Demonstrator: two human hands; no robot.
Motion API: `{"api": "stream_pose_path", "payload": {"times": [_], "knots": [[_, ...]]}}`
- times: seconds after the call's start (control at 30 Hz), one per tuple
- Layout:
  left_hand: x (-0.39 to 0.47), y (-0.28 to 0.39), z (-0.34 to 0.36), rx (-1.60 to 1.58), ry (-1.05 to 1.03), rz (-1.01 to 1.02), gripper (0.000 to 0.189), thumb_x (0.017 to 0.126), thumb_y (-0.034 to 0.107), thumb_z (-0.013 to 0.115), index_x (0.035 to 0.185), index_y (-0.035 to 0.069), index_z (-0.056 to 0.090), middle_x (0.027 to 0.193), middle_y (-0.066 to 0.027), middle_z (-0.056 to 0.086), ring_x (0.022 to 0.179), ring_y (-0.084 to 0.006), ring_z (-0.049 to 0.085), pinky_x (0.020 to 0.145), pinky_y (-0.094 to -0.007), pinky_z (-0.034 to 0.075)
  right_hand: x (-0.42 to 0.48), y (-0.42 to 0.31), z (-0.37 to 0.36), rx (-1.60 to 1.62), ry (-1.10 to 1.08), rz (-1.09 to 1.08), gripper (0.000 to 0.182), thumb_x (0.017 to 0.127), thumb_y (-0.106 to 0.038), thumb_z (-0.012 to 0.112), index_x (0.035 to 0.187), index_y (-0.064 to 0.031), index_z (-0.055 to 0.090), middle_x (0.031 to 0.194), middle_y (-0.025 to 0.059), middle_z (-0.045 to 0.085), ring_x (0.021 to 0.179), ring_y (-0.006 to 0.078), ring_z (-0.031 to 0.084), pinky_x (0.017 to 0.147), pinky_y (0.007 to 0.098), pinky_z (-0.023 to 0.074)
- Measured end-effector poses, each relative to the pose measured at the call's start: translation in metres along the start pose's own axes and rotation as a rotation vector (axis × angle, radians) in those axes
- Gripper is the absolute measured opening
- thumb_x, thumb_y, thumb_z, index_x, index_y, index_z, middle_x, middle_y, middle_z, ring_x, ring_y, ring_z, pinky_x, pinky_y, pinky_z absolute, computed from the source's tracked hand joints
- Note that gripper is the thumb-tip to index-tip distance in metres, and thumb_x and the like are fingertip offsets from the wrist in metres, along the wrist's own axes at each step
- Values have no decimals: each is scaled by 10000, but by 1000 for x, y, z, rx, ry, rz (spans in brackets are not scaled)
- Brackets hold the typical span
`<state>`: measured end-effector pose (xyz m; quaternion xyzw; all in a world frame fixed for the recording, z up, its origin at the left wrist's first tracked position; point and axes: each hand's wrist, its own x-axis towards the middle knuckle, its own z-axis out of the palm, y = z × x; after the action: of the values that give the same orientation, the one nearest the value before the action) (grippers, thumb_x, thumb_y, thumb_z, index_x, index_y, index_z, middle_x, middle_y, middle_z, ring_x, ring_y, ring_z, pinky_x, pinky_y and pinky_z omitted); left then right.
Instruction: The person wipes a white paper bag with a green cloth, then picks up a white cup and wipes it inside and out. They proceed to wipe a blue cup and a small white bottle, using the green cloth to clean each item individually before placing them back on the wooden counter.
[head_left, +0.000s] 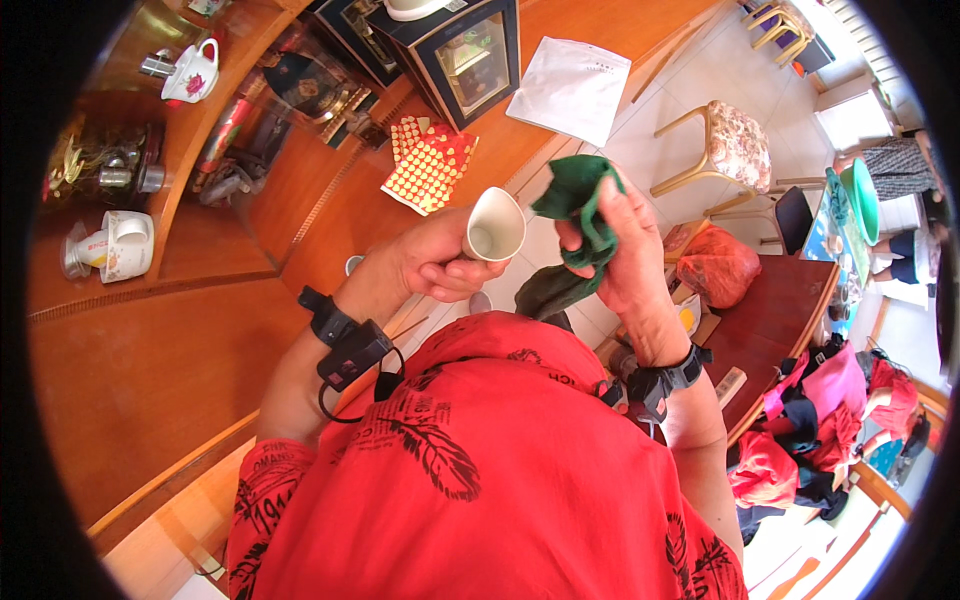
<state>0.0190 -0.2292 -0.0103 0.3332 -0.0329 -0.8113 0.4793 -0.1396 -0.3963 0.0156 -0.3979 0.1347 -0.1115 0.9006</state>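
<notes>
My left hand (450, 259) is closed around a white cup (496, 225), its mouth tilted up so that the bare inside shows. To the right of it, my right hand (626, 240) grips a crumpled dark green cloth (577, 191). One end of the cloth stands up beside the thumb, and a darker end hangs below the fingers. A small gap separates the cloth from the cup's rim.
Left stands a wooden cabinet (142, 360) with a floral cup (193, 73) and a mug (127, 244). Its ledge bears a boxed ornament (472, 64), patterned red packets (431, 165) and a white pouch (574, 86). A stool (739, 146) and red bag (716, 266) stand right.
</notes>
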Motion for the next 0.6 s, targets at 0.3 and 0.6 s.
{"api": "stream_pose_path", "payload": {"times": [0.3,0.6], "knots": [[-1,-5,24,170,445,199,492,997,544,358,882,102,542,484,20,385,304,-67,280,298,-251,286,13,7,18,-1212,-128,-429,223,833,-4,668,1049,-17,619,951,20,625,806,129,611,692,319,505],[-18,-5,19,54,463,534,433,980,544,457,1046,119,513,524,21,391,340,-52,288,359,-252,364,26,20,9,-86,204,25,233,981,-269,573,995,-50,652,675,15,578,474,73,481,392,215,356]]}}
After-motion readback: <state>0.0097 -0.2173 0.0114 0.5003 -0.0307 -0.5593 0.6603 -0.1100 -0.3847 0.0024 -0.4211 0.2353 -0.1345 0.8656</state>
